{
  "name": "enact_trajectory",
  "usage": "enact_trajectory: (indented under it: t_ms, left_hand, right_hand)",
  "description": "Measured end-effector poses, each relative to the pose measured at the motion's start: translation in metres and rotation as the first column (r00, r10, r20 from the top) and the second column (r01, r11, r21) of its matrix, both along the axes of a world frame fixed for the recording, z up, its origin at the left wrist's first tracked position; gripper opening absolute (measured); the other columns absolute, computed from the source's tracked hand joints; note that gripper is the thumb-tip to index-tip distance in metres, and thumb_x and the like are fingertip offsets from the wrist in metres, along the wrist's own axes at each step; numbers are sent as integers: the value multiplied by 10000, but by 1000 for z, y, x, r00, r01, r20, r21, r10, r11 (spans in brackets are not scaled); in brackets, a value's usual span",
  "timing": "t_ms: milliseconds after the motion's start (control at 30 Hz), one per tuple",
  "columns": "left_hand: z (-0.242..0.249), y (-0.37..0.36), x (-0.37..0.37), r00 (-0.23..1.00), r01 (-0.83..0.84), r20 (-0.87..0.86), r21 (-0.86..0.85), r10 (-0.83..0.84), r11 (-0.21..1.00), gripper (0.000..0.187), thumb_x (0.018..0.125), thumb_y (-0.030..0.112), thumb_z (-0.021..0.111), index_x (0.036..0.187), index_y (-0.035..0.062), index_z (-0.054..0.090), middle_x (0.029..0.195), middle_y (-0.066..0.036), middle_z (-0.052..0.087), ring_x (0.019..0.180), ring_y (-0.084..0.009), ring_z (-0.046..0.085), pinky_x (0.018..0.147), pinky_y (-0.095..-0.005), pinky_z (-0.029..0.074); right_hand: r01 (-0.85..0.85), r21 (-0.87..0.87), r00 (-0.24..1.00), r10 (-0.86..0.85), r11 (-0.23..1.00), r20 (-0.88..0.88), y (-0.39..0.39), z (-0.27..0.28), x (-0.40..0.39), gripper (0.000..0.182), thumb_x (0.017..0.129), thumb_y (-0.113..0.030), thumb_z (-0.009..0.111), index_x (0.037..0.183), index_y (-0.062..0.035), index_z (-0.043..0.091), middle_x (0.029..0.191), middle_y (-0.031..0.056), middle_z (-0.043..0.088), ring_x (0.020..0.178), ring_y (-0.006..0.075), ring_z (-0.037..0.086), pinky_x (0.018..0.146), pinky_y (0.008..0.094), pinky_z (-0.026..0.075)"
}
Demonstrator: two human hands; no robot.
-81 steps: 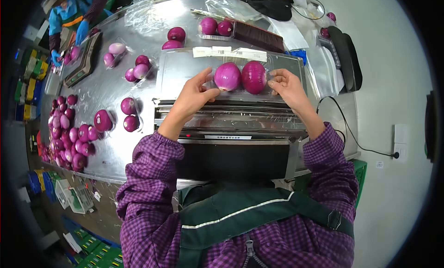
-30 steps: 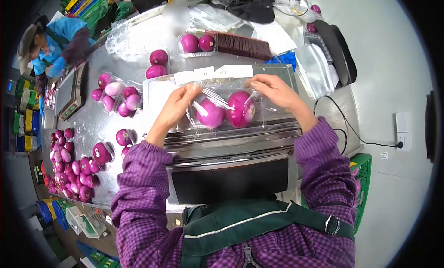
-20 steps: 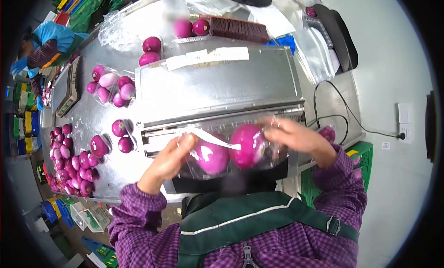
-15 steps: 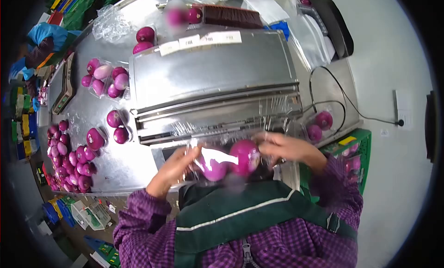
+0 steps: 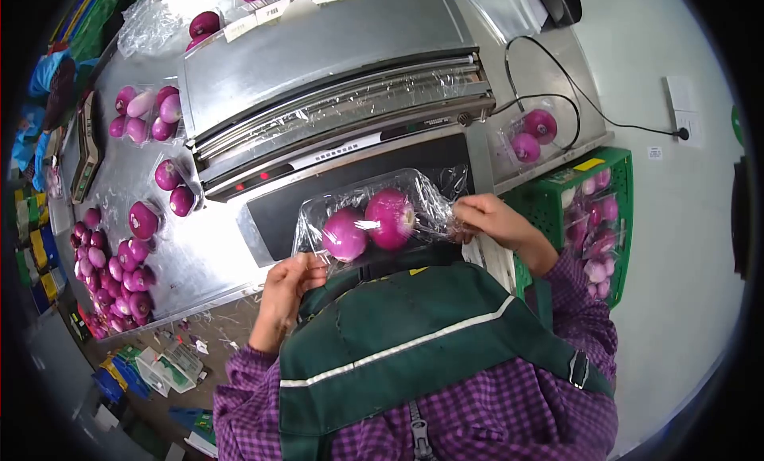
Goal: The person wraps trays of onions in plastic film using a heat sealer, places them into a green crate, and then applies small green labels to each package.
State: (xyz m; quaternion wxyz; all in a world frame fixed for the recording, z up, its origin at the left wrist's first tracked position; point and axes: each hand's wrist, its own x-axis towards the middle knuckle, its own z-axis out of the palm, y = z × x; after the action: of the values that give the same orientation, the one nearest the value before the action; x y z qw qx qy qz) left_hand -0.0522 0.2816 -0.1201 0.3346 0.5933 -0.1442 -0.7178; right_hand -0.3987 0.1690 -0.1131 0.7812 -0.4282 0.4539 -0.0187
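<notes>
My left hand (image 5: pixel 288 292) pinches the near left edge of clear plastic film (image 5: pixel 434 210), thumb and fingers closed together. On the other side my right hand (image 5: pixel 495 222) grips a bunched end of the same film. Between them is a clear tray (image 5: pixel 318 206) with two red onions (image 5: pixel 390 219) under the film, close to my apron. The tray appears slightly tilted. Beyond it lies the black plate (image 5: pixel 438 154) at the front of a metal film-wrapping machine (image 5: pixel 318 59).
Loose red onions (image 5: pixel 111 274) are heaped at the table's left, with packed onions (image 5: pixel 147 111) further back. To the right are another onion pack (image 5: pixel 529 134), a black cable (image 5: pixel 585 103) and a green crate (image 5: pixel 629 222) of packs.
My hands have drawn further apart, and the film now stretches out toward both sides of the tray. The view has shifted, exposing the machine's front and black plate.
</notes>
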Motion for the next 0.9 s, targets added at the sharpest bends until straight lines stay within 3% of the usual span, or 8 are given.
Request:
enact_trajectory:
  t_ms: [100, 267, 433, 500, 567, 733, 800, 900]
  left_hand:
    - [-14, 15, -10, 964, -260, 46, -60, 263, 964, 242, 954, 271, 496, 911, 45, 573, 672, -3, 532, 597, -62, 485, 565, -212, 420]
    - [0, 25, -2, 899, -410, 135, -67, 416, 910, 272, 972, 257, 462, 768, 87, 517, 611, 34, 421, 511, -47, 333, 453, -205, 277]
    - [-70, 29, 0, 999, -31, -7, 236, 34, 971, 264, 950, 206, 441, 721, 92, 506, 594, 49, 383, 491, -39, 296, 423, -200, 222]
    - [-109, 19, -19, 986, 152, 56, 102, -159, 983, 295, 926, 177, 483, 1135, -15, 565, 996, -118, 645, 834, -197, 643, 724, -292, 540]
    - [-133, 11, -26, 832, 551, 98, -34, -546, 834, 410, 936, 260, 502, 1234, -21, 483, 1162, -157, 566, 1005, -225, 589, 824, -354, 512]
    - [-118, 19, -44, 830, 552, -2, -131, -557, 823, 449, 935, 300, 493, 1252, -16, 464, 1191, -159, 541, 1048, -227, 557, 864, -364, 482]
    - [-104, 21, -46, 857, 511, -26, -90, -515, 855, 464, 935, 317, 490, 1259, -14, 457, 1203, -160, 531, 1066, -227, 545, 880, -368, 470]
    - [-76, 15, -47, 922, 386, -41, -21, -386, 922, 487, 934, 341, 485, 1269, -11, 446, 1221, -161, 515, 1092, -228, 525, 904, -374, 452]
  right_hand:
    - [633, -154, 762, -646, 759, -54, 22, -18, 10, 279, 956, -238, 476, 832, -13, 583, 590, -51, 433, 485, 31, 372, 447, 199, 303]
    - [699, -331, 640, -761, 634, -105, 33, -15, -9, 294, 950, -248, 490, 816, -9, 597, 548, -71, 382, 472, 16, 330, 435, 197, 260]
    - [341, -401, 858, -455, 850, -237, 77, -99, -21, 251, 926, -224, 505, 842, -22, 630, 656, 3, 564, 539, 72, 468, 462, 249, 359]
    - [85, -471, 941, -226, 878, -251, 76, -123, 17, 232, 904, -177, 530, 1009, 10, 619, 902, 105, 648, 843, 136, 602, 732, 274, 490]
    - [385, 143, 871, -410, 912, 269, 97, -173, 43, 296, 872, -125, 554, 1136, 7, 565, 1090, 137, 608, 996, 185, 578, 829, 320, 485]
    - [295, 189, 823, -350, 936, 448, 92, -97, 66, 484, 815, -173, 647, 1235, 8, 488, 1187, 151, 564, 1084, 217, 545, 909, 360, 457]
    - [156, -451, 913, 46, 879, 406, 98, -115, 66, 709, 670, -311, 791, 1243, -23, 487, 1235, 140, 537, 1141, 235, 507, 991, 382, 392]
    - [344, -417, 717, 51, 841, 695, 92, -77, 72, 309, 857, -174, 570, 1122, -15, 584, 1172, 162, 573, 1103, 277, 532, 946, 377, 412]
